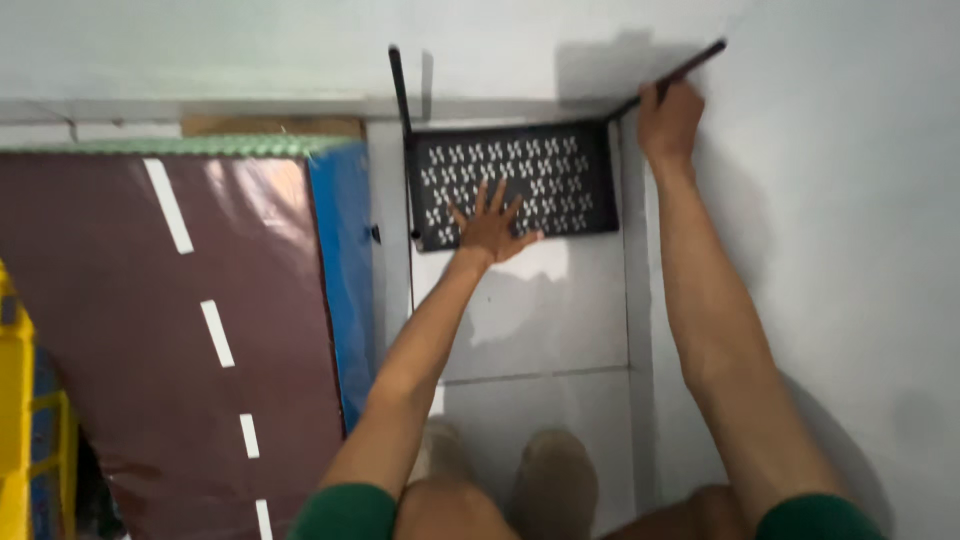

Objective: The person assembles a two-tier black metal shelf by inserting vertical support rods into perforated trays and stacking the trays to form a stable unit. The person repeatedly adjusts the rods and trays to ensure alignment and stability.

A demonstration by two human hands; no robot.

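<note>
I see the black perforated metal shelf tray point(520, 185) lying flat on the far white tiled floor point(540, 310), tucked into the wall corner. My left hand point(490, 228) presses it open-palmed, steadying it — my right hand point(668, 118) grips its right side bracket point(690, 65) closed.

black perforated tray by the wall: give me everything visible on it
The black perforated tray looks like painted sheet metal, its flat panel punched with rows of small slots. Two raised side arms stand at its left and right edges. It lies on pale floor tiles in a wall corner. The left hand presses flat on the panel; the right hand grips the right arm.
</note>
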